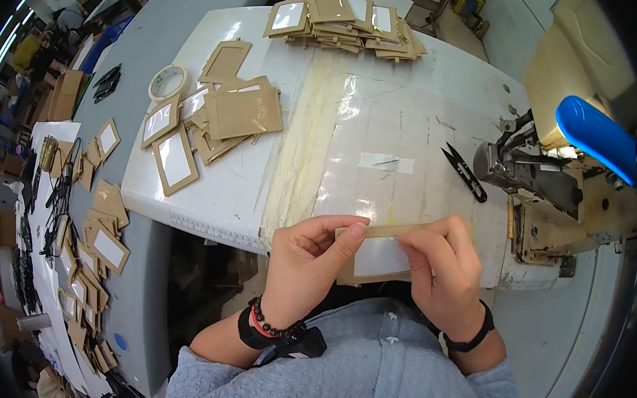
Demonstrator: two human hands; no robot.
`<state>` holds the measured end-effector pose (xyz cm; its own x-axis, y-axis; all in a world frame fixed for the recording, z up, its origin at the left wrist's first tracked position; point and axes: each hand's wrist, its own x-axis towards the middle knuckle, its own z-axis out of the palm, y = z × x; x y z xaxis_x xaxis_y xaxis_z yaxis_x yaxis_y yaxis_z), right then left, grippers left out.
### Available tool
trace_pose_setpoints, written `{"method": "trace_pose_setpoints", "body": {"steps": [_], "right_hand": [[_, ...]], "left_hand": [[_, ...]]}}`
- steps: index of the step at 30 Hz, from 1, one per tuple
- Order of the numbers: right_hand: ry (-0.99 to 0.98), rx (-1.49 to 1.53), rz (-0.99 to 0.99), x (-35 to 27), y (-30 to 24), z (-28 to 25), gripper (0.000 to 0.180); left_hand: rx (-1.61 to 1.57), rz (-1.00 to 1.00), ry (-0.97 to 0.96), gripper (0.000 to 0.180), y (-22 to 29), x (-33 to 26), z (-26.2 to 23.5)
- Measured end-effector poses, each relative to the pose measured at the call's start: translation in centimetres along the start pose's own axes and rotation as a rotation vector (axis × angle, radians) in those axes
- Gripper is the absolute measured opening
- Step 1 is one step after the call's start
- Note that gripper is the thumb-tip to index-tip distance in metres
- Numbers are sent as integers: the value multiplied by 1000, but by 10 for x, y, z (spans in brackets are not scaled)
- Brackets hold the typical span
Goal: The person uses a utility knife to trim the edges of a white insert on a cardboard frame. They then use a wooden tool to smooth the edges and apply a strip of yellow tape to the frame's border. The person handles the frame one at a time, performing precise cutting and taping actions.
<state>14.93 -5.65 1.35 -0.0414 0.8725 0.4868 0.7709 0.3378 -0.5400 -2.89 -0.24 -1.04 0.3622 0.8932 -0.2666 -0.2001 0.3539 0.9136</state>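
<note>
Both of my hands hold a tan card holder [384,266] with a clear window at the table's near edge. My left hand [312,263] pinches its upper left corner between thumb and fingers. Its upper right side is gripped by my right hand [448,271], with the fingers bent over the edge. A narrow tan strip [388,231] runs along the holder's top edge between my hands. Beyond them, black thread snips [464,172] lie on the table, left of the sewing machine [525,160].
A pile of tan card holders [342,21] stands at the far edge; a looser heap [241,115] lies left, beside a tape roll [169,83]. More holders [107,245] and black cords [52,186] cover the far-left surface. A blue-handled part [594,136] juts out at right.
</note>
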Motion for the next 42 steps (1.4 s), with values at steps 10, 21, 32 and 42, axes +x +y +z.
{"method": "trace_pose_setpoints", "body": {"steps": [10,21,32,42], "right_hand": [[28,-4,24,-1,-7,-9,28],[18,-60,-34,2,-7,-14,31],[22,-121,-70,5,-7,-18,32],[-16,-169,-99,8,-9,-23,31]], "left_hand": [[182,189,90,17,6,-8,14],[299,230,107,15,12,-13,20],[322,279,116,15,11,-12,21],[425,381,107,16,12,-13,21]]}}
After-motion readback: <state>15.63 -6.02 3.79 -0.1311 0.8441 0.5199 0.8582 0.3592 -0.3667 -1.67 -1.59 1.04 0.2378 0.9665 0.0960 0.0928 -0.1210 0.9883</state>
